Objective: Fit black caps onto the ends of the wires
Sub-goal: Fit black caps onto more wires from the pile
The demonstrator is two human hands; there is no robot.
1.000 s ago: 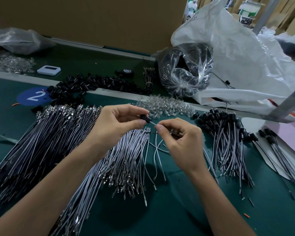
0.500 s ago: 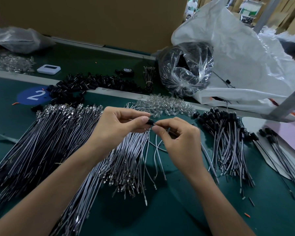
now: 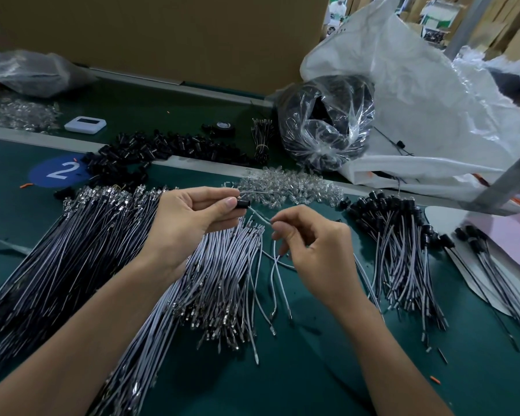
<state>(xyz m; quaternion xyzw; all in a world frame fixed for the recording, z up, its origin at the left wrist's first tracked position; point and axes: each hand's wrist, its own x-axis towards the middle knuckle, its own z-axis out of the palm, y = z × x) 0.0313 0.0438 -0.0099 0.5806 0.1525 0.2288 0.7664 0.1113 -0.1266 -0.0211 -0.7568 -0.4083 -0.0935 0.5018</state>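
My left hand (image 3: pixel 192 217) pinches a small black cap (image 3: pixel 242 203) between thumb and forefinger above the green mat. A thin grey wire (image 3: pixel 260 217) runs out of the cap down to my right hand (image 3: pixel 312 250), whose fingertips pinch it a short way below. The wire's loose legs hang under my right hand. Bare grey wires (image 3: pixel 216 280) lie in a heap beneath both hands. Capped wires (image 3: pixel 403 250) are piled to the right.
Loose black caps (image 3: pixel 162 148) lie along the mat's far edge beside a blue disc marked 2 (image 3: pixel 57 171). Clear LEDs (image 3: pixel 288 187) sit behind my hands. A clear bag of black parts (image 3: pixel 324 121) and a large white bag (image 3: pixel 433 109) fill the back right.
My hands have drawn apart: the left holds the cap up and left, the right has slid down the wire to the right, showing a stretch of wire between them.
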